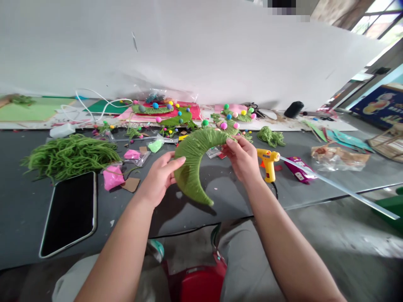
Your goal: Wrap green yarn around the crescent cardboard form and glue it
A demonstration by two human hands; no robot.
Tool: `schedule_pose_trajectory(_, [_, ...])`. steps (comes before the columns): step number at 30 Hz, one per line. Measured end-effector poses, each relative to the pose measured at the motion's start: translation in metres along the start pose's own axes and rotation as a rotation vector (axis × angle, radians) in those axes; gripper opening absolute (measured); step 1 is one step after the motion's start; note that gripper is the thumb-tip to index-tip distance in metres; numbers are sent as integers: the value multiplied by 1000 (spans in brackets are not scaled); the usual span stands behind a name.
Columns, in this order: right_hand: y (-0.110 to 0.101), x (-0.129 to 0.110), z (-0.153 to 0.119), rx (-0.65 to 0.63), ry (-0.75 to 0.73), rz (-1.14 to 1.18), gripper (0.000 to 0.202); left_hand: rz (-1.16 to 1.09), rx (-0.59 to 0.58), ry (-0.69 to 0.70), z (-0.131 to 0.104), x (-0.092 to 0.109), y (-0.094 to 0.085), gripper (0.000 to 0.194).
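A crescent shape wrapped in green yarn (192, 161) is held up above the grey table, its lower tip pointing right. My left hand (160, 176) grips its outer curve on the left side, thumb on the front. At the upper right end, my right hand (242, 157) pinches the other tip between thumb and fingers. Just right of that hand lies a yellow glue gun (269, 164) with a long clear glue stick (340, 187) sticking out of its back. Behind the crescent are green yarn pieces decorated with coloured pompoms (176, 119).
A heap of green yarn (74, 157) and a black-screened tablet (71, 214) occupy the left. Nearby lie pink packets (113, 177) and a cardboard piece (130, 184). Farther right are a small yarn bundle (271, 136), a purple packet (299, 170) and a crumpled plastic bag (338, 158).
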State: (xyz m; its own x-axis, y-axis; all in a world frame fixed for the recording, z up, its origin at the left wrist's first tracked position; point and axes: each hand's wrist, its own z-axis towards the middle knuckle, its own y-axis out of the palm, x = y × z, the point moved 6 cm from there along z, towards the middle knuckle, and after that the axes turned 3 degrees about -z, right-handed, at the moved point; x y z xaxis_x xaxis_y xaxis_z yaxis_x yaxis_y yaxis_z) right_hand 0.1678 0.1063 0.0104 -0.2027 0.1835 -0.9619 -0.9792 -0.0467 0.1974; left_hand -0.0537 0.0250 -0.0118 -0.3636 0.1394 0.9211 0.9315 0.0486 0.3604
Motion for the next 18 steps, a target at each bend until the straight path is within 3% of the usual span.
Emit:
schedule_pose_trajectory(5, [26,6,-13,-259,76,-72,29,-34,-63,-77,-1,-4,8,40])
schedule_pose_trajectory(7, [35,8,-18,-328,86,-98,31,7,-15,-45,0,-3,7,41])
schedule_pose_trajectory(10, [41,8,-23,-371,68,-151,32,123,65,41,2,1,1,37])
schedule_pose_trajectory(13, [40,4,-22,-407,5,-229,35,191,41,61,3,2,-2,29])
schedule_pose_trajectory(18, [25,-8,-14,-335,-125,-284,39,207,89,74,5,2,-7,27])
